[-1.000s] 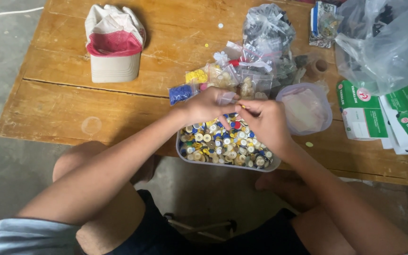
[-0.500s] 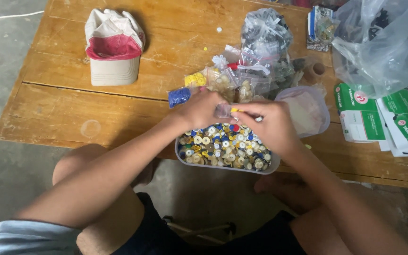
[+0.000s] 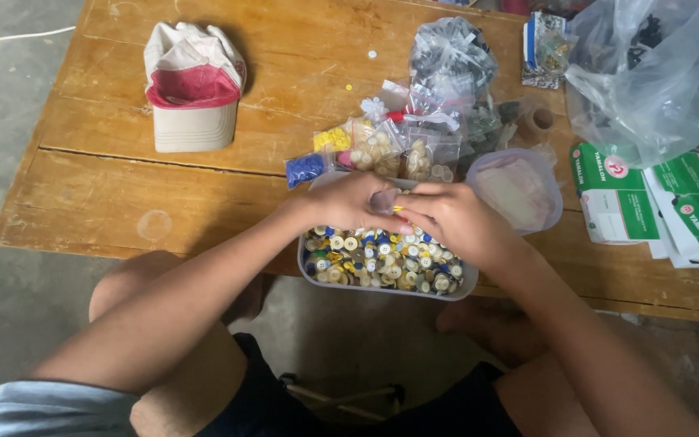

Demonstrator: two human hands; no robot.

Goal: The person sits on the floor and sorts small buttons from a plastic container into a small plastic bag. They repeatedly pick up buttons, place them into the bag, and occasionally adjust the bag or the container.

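A clear plastic tub (image 3: pixel 311 273) full of mixed yellow, white and blue buttons (image 3: pixel 382 260) sits at the near edge of a wooden table (image 3: pixel 123 186). Both hands hover just over its far side. My left hand (image 3: pixel 349 202) is closed around a small clear bag held between the hands. My right hand (image 3: pixel 451 220) touches the left, its fingertips pinching something small and yellow at the bag's mouth.
Several small bags of sorted buttons (image 3: pixel 382 150) lie behind the tub, with a blue one (image 3: pixel 305 168) at the left. The tub's lid (image 3: pixel 519 190) lies to the right. A white and red cap (image 3: pixel 192 85), a big plastic bag (image 3: pixel 649 77) and green boxes (image 3: pixel 616 190) are also on the table.
Both hands have stayed together over the tub, shifting slightly; the fingers have reworked their grip on the small bag and the yellow piece.
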